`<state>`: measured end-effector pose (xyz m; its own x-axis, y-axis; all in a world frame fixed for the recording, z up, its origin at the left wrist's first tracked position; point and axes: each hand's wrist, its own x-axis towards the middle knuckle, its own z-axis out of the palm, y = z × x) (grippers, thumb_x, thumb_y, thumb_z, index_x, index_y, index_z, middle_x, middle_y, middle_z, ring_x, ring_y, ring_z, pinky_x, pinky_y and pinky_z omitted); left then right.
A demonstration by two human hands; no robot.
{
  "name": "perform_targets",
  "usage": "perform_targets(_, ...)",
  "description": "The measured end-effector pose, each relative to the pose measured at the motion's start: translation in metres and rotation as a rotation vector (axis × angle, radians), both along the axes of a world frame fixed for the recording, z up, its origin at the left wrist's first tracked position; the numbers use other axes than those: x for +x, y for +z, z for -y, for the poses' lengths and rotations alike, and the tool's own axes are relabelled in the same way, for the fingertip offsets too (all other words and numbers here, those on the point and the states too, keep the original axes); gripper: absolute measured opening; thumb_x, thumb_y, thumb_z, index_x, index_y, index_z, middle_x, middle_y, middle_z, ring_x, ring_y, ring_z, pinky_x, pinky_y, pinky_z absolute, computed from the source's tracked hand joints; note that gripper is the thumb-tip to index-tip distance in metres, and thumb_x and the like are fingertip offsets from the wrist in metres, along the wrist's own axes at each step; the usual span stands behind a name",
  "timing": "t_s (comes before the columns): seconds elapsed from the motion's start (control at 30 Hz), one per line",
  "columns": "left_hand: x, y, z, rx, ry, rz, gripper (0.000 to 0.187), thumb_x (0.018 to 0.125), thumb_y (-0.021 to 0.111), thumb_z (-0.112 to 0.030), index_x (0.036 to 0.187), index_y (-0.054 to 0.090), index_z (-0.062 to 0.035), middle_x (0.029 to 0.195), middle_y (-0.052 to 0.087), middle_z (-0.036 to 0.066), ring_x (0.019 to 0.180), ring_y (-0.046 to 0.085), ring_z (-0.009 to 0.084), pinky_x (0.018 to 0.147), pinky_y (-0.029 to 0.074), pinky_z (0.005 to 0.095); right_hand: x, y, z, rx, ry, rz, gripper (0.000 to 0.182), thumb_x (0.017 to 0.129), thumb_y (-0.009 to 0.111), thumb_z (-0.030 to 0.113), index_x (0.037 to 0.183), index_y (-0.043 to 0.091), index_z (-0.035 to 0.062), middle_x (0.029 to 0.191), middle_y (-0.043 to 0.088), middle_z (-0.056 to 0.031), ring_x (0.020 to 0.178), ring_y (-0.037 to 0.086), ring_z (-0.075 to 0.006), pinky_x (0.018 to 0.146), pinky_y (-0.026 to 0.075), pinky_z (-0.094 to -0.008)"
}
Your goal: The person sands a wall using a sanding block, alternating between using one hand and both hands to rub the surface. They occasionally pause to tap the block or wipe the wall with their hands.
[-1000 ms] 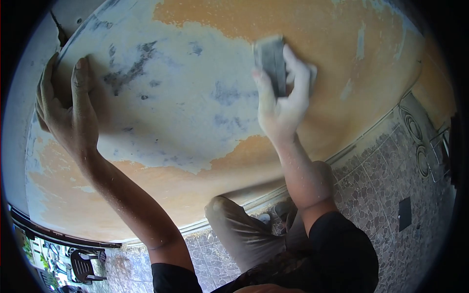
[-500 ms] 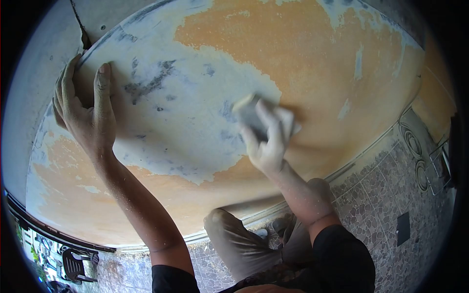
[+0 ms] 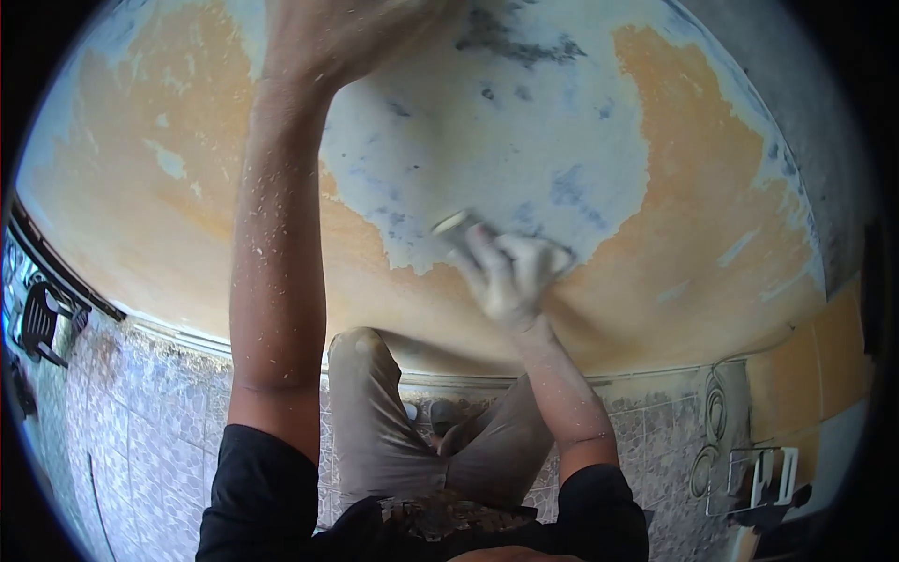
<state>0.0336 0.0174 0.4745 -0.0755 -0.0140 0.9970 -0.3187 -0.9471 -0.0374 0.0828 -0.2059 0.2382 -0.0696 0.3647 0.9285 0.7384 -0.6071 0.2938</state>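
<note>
Dust covers my right hand, whose fingers are wrapped round a grey block with a pale yellowish edge. The block is against the wall surface, near the lower border of a whitish patch with dark blotches, surrounded by orange paint. My left hand is at the top of the view, up against the wall; its fingers are cut off by the frame edge. Motion blurs the right hand and the block slightly.
Below the wall is a patterned tiled floor. A dark chair stands at the far left. Coiled hoses and a white metal-framed object are at the lower right. My bent knees are close to the wall.
The view has turned and shifted. My left hand now appears higher and partly out of frame, and my right hand with the block is lower on the pale patch.
</note>
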Motion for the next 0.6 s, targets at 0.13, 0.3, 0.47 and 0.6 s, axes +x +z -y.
perform_targets(0.13, 0.007, -0.002, -0.005, 0.007, 0.033, 0.065, 0.056, 0.086, 0.075, -0.035, 0.13, 0.064, -0.0022, 0.131, 0.064, 0.016, 0.131, 0.051, 0.0365, 0.118, 0.031, 0.05, 0.006, 0.132, 0.025, 0.629, -0.108, -0.193, 0.054, 0.092, 0.081, 0.017, 0.139, 0.061, 0.0023, 0.11, 0.05, -0.0084, 0.092, 0.053, -0.0197, 0.076, 0.051, -0.0358)
perform_targets(0.3, 0.003, -0.002, -0.003, 0.016, 0.002, 0.054, 0.057, 0.086, 0.075, -0.036, 0.13, 0.064, -0.0022, 0.131, 0.063, 0.017, 0.134, 0.05, 0.0371, 0.12, 0.028, 0.0498, 0.013, 0.086, -0.01, 0.424, -0.116, 0.017, 0.055, 0.092, 0.081, 0.024, 0.141, 0.062, 0.0068, 0.107, 0.048, -0.0058, 0.096, 0.051, -0.0212, 0.082, 0.047, -0.0359)
perform_targets(0.47, -0.004, -0.002, -0.005, 0.005, 0.019, -0.038, 0.059, 0.086, 0.074, -0.036, 0.133, 0.062, -0.0029, 0.135, 0.061, 0.016, 0.138, 0.047, 0.0356, 0.122, 0.024, 0.0503, -0.014, -0.06, -0.003, -0.11, 0.032, -0.056, 0.052, 0.092, 0.079, 0.035, 0.14, 0.066, 0.0198, 0.109, 0.054, 0.0014, 0.099, 0.05, -0.0183, 0.085, 0.036, -0.0394)
perform_targets(0.6, -0.004, 0.002, -0.01, 0.034, 0.048, -0.059, 0.06, 0.086, 0.074, -0.035, 0.136, 0.061, -0.0044, 0.139, 0.059, 0.016, 0.139, 0.045, 0.0352, 0.123, 0.022, 0.0507, -0.041, -0.059, 0.008, 0.12, 0.211, -0.572, 0.053, 0.093, 0.077, 0.026, 0.142, 0.063, 0.0104, 0.108, 0.057, -0.0029, 0.099, 0.053, -0.0212, 0.09, 0.042, -0.0392)
